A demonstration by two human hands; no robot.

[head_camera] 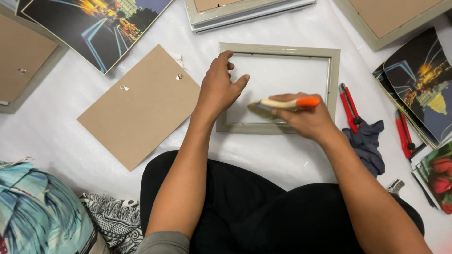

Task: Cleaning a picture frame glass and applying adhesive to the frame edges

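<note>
On the white sheet, in front of the knees: frame (279,49), grey-green, lies flat with its back side up, and the middle looks like clear glass over the sheet.
Left hand (218,89): rests on the left edge of the frame, palm down; fingers (225,57) are spread apart and grip nothing; it seems to press the frame so that it does not slide.
Right hand (306,120): lies over the lower part of the frame; fingers are closed around a tool (288,103).
Tool: cream handle with an orange end, held almost level; its working end points left and touches the glass near the lower left, low enough to wipe or scrape along it. What kind of tip it has I cannot tell.
Backing board (141,106): brown, with two small metal hangers; it lies left of the frame, apart from it, so the frame is open.
Cutters: two red ones (349,107) (404,136) lie right of the frame, within easy reach of the right hand.
Cloth (367,146): dark blue, crumpled, just beside the nearer cutter.
Prints: night city pictures at upper left (99,28) and in a stack at right (423,89).
Other frames: more lie at the top (235,14) and at the upper right corner (391,23).
</note>
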